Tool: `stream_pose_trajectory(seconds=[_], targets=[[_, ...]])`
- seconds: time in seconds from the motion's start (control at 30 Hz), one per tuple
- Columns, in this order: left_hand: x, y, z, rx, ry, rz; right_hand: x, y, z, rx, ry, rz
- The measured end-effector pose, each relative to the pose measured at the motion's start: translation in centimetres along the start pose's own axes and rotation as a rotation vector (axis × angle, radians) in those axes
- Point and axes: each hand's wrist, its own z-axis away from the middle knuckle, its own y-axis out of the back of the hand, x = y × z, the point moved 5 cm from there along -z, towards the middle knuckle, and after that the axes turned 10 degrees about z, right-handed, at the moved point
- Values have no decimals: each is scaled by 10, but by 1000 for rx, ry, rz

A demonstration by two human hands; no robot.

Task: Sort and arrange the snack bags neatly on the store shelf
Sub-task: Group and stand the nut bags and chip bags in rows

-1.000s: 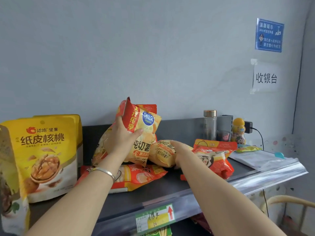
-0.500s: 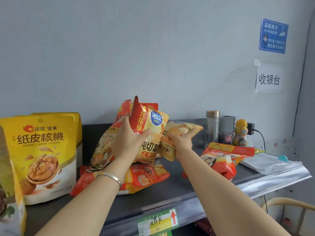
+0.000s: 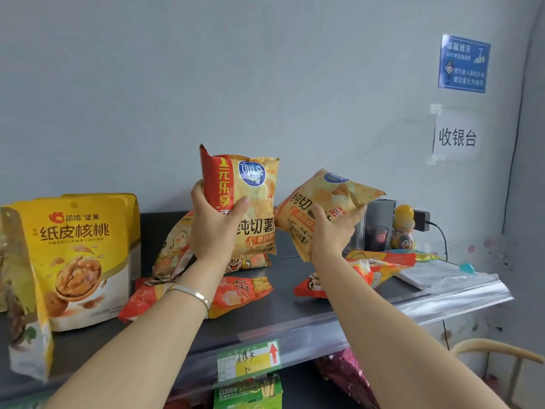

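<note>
The left grip (image 3: 212,228) holds an upright potato chip bag (image 3: 253,199), the right grip (image 3: 331,234) a tilted chip bag (image 3: 321,199) at its 3 o'clock; best straighten that one, then shelve them together.

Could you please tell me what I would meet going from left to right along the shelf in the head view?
Yellow walnut bag → upright chip bag in the left hand → tilted chip bag in the right hand → yellow bottle.

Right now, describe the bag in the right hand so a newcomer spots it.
Start at the dark grey shelf. Above its middle, the right hand grips a yellow chip bag. Unlike the upright red-striped bag in the left hand, it tilts and shows no red stripe.
</note>
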Motion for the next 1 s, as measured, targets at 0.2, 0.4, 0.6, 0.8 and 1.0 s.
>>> stream_pose_trajectory(seconds=[0.2, 0.4, 0.6, 0.8, 1.0], targets=[[39, 20, -2, 30, -49, 86, -11, 6, 18, -7, -127, -302], [81, 69, 0, 49, -143, 160, -39, -16, 57, -74, -64, -458], [114, 164, -5, 94, -200, 191, -72, -66, 138, -180, -37, -632], [130, 275, -13, 171, -237, 155, -108, -110, 227, -268, 60, -620], [111, 373, -15, 254, -209, 98, -120, -154, 306, -367, 146, -507]])
